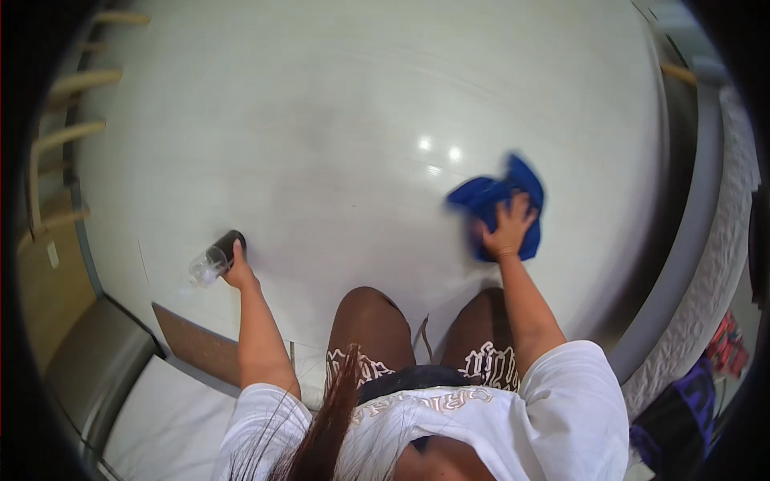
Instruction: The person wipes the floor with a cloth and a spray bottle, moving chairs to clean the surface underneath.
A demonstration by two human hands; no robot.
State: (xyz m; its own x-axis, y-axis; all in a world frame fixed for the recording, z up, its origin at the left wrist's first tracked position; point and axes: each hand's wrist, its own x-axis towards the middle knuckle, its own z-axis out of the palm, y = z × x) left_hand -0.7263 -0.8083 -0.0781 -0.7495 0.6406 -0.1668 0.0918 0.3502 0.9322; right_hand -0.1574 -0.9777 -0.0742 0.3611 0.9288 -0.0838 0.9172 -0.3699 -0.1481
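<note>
My left hand [240,273] is closed around a bottle [227,248] with a dark body and a clear end. The bottle is tilted, its clear end pointing left and towards me. Over on the right, a crumpled blue cloth [492,195] is spread on the pale, glossy floor [337,150]. My right hand [511,228] rests on top of the cloth with its fingers apart. The cloth's outer edges are blurred, and one corner sticks out beyond my fingers. My knees show between my two arms.
Wooden legs and rungs of furniture [69,138] stand along the left rim. A brown panel [195,346] lies behind my left forearm, near a grey padded piece [102,343]. On the right runs a grey edge [680,258] with quilted fabric [716,264]; purple-and-black cloth [677,415] is lower right.
</note>
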